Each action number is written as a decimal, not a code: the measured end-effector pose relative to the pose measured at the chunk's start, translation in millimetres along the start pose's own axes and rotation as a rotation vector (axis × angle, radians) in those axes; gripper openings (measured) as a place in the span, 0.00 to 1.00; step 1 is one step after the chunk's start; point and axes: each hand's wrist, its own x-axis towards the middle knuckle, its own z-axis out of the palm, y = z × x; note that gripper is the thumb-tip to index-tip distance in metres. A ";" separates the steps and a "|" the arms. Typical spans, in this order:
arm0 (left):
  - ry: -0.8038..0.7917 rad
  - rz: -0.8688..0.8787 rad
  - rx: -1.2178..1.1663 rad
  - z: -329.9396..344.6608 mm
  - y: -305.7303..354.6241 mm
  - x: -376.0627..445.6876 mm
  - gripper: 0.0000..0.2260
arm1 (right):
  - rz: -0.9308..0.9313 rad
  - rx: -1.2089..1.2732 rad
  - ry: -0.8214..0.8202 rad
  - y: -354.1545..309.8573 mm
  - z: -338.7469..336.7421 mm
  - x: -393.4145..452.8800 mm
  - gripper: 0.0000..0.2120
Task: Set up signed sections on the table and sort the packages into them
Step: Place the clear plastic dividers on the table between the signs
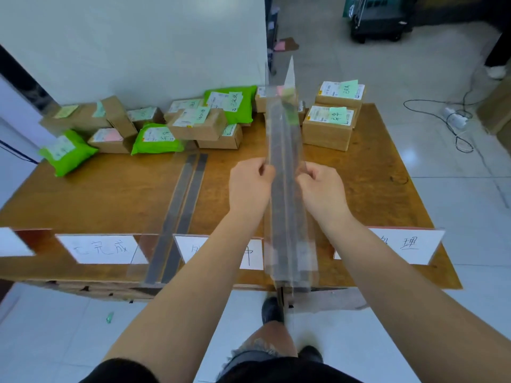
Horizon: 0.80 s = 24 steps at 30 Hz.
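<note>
Both grips are closed on 1 long clear divider (287,167): the left hand (250,183) pinches its left edge, the right hand (320,186) its right edge, holding it lengthwise above the tabletop (110,194). To the left, 1 divider strip (179,217) already lies flat. 3 signs (102,248) stand along the near edge. The packages (193,123) remain piled at the far edge, apparently unsorted; sorting is left.
</note>
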 end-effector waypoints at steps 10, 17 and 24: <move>0.080 0.182 -0.135 -69.4 20.3 -7.1 0.10 | -0.174 0.290 -0.139 -65.8 20.1 -16.9 0.19; 0.115 0.130 -0.102 -149.2 -32.6 -16.3 0.10 | -0.269 0.211 -0.274 -99.7 93.1 -28.0 0.20; 0.332 -0.016 -0.111 -273.9 -126.0 -41.3 0.15 | -0.254 0.183 -0.334 -137.0 224.1 -61.8 0.15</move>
